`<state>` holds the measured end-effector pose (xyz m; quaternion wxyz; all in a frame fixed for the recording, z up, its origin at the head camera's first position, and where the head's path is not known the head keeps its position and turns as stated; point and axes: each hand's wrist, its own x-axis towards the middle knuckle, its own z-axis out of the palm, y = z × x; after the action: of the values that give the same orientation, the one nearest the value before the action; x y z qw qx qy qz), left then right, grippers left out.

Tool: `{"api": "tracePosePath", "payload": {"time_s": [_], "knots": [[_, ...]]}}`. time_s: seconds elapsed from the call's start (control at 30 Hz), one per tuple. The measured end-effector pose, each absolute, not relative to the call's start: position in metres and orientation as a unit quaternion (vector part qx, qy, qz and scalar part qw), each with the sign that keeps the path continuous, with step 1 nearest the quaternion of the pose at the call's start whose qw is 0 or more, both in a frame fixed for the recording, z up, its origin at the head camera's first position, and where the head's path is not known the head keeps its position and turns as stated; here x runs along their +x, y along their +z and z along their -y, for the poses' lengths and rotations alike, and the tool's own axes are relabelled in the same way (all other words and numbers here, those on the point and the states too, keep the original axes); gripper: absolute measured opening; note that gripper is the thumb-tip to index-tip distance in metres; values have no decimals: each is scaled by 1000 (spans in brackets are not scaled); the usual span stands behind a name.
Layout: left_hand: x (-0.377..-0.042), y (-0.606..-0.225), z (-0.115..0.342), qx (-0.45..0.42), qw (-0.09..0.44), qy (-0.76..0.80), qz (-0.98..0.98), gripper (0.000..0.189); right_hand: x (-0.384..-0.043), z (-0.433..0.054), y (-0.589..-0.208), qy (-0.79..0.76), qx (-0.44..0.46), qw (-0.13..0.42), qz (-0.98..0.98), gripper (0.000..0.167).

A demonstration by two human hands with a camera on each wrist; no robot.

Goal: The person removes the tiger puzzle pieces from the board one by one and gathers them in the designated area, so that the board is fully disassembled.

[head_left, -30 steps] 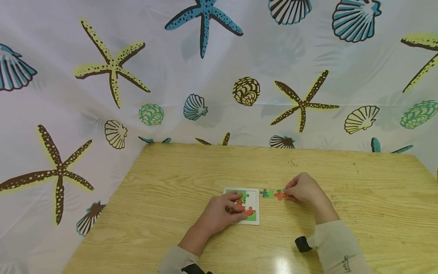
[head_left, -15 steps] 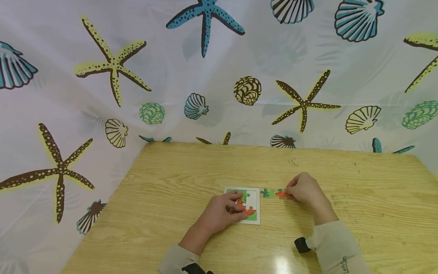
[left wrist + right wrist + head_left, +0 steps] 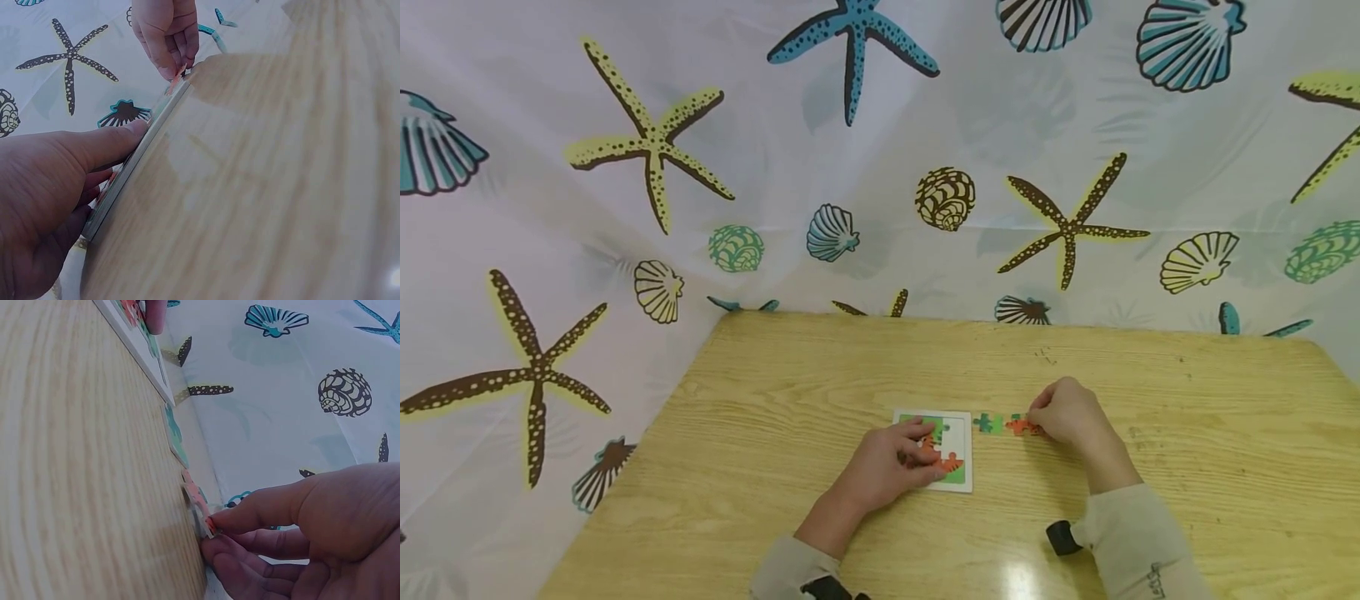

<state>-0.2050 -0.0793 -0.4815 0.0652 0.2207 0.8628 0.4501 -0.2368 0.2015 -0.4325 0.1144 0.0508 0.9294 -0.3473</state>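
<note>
A small square puzzle board [image 3: 968, 467] with a white rim lies on the table, partly filled with green and orange pieces; its upper right part shows bare white. My left hand [image 3: 880, 471] rests over its left side with thumb and fingers spread on the pieces, hiding some of them. Just right of the board lies a green puzzle piece [image 3: 988, 423]. Beyond that, my right hand [image 3: 1069, 412] pinches an orange-red puzzle piece [image 3: 196, 495] by its right end between thumb and fingers. In the right wrist view this piece tilts slightly off the wood.
The wooden table [image 3: 790, 375] extends around the board on all sides. A white cloth [image 3: 865, 183] printed with starfish and shells hangs behind and at the left. A black wrist strap part [image 3: 1063, 537] sticks out beside the right sleeve.
Almost nothing differs; the whole head view shifts slightly. The right hand stays at the orange-red puzzle piece, and the left hand keeps its place on the board.
</note>
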Motion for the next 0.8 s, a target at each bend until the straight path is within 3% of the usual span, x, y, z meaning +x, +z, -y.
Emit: {"api": "tracePosePath", "payload": {"time_s": [0.8], "knots": [[-205,-482,78,224,59,446,-864,21,-237,-207,-434,-345,50,116,-930,16]]}}
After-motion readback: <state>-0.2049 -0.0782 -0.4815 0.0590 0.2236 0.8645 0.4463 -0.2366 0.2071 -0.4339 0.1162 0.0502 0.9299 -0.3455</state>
